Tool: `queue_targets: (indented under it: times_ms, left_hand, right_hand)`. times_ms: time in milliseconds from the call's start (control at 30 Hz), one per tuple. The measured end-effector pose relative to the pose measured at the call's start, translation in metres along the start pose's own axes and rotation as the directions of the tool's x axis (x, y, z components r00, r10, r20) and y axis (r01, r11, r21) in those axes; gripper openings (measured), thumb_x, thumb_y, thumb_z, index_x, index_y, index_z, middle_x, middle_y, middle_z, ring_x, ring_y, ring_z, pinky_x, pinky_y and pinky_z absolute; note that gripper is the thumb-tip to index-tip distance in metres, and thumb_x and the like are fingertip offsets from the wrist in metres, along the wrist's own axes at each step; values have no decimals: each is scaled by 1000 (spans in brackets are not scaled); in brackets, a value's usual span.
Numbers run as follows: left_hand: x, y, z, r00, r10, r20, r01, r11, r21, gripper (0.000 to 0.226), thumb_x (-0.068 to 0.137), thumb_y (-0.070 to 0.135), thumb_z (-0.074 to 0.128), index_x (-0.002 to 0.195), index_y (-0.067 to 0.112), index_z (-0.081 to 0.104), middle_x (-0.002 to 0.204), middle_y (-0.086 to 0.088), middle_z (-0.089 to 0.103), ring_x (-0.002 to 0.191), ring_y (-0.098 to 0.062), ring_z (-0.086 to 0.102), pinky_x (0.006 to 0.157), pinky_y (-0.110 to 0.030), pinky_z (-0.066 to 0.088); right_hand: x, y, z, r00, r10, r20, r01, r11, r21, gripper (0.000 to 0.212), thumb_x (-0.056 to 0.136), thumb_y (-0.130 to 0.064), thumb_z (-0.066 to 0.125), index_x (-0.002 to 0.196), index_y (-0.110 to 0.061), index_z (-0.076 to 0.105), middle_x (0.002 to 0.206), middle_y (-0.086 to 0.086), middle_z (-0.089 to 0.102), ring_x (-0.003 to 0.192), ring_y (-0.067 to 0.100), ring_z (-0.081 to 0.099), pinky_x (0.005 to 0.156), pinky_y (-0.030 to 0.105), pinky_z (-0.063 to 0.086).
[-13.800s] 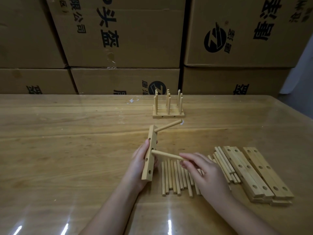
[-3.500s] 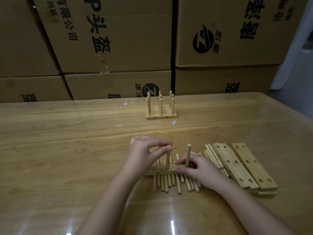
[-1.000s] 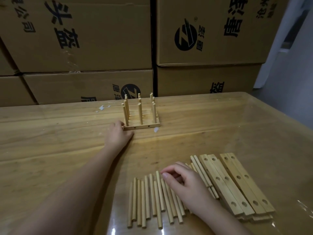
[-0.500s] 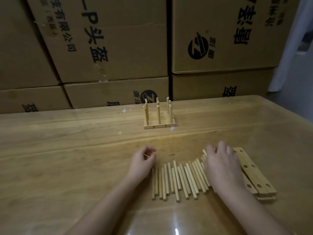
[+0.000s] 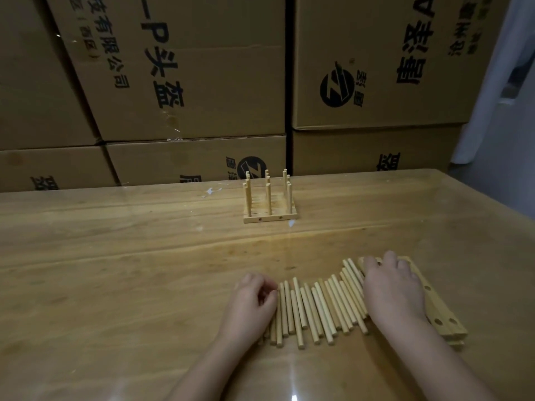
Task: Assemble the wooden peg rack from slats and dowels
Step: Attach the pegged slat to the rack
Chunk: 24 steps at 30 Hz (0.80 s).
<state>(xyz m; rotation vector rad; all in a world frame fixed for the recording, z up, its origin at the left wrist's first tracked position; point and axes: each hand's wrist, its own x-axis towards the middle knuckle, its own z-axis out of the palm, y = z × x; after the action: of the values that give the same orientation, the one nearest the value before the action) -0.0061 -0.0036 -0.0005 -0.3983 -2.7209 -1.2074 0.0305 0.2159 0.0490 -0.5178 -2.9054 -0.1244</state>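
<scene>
My left fingers (image 5: 267,296) are curled in toward the thumb at the left end of the row of loose dowels (image 5: 315,311); whether they pinch the nearest dowel or just rest against it I cannot tell; my left hand (image 5: 252,306) lies on the table over the near ends of the first few dowels. My right fingertips (image 5: 389,257) are spread and relaxed, laid on the far end of the stack of slats (image 5: 437,311); my right hand (image 5: 392,293) rests palm down on that stack, its thumb hidden beneath, and I see nothing gripped in it.

The dowels lie side by side between my two hands, pointing away from me, the ones to the right fanned and leaning toward the slats; the rightmost dowels run under the edge of my right hand. The slats are stacked flat, drilled holes showing along the top one, angled so that their near ends stick out to the right of my wrist.

Farther out, in the middle of the wooden table (image 5: 115,270) and well apart from both hands, stands a finished peg rack (image 5: 269,204); its pegs stand upright in three rows on a flat base, and two holes show in the front edge. A small white scrap (image 5: 291,223) lies just beside its right front corner. Behind the table rise stacked cardboard boxes (image 5: 202,82) with dark printed characters and round logos.
</scene>
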Motion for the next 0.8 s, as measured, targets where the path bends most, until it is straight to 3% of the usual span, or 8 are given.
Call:
queue_targets:
  times_ms: [233,433,800]
  left_hand:
    - [9,-5,0,999,-38,6,38,998,-42,21,87,20,63,76,37,59,89,8,57,86,-10,56,82,-31,46]
    - [10,-3,2,999,-37,-3,37,998,-59,20,87,23,63,75,38,60,87,12,57,82,-3,54,77,-26,45]
    - [8,-7,0,1000,-29,-8,28,995,-98,20,87,21,63,76,38,61,87,12,58,82,-2,54,77,-25,45]
  right_hand:
    - [5,5,1,999,28,21,-27,999,-45,32,94,-23,43,126,-22,41,122,6,41,114,25,40,92,32,39]
    - [5,2,-2,998,50,41,-44,992,-121,38,88,-6,43,125,-15,43,121,7,41,114,24,40,79,27,43]
    - [1,-2,-8,1000,18,24,-15,990,-141,37,87,-4,46,122,-14,45,120,7,48,111,21,46,75,26,45]
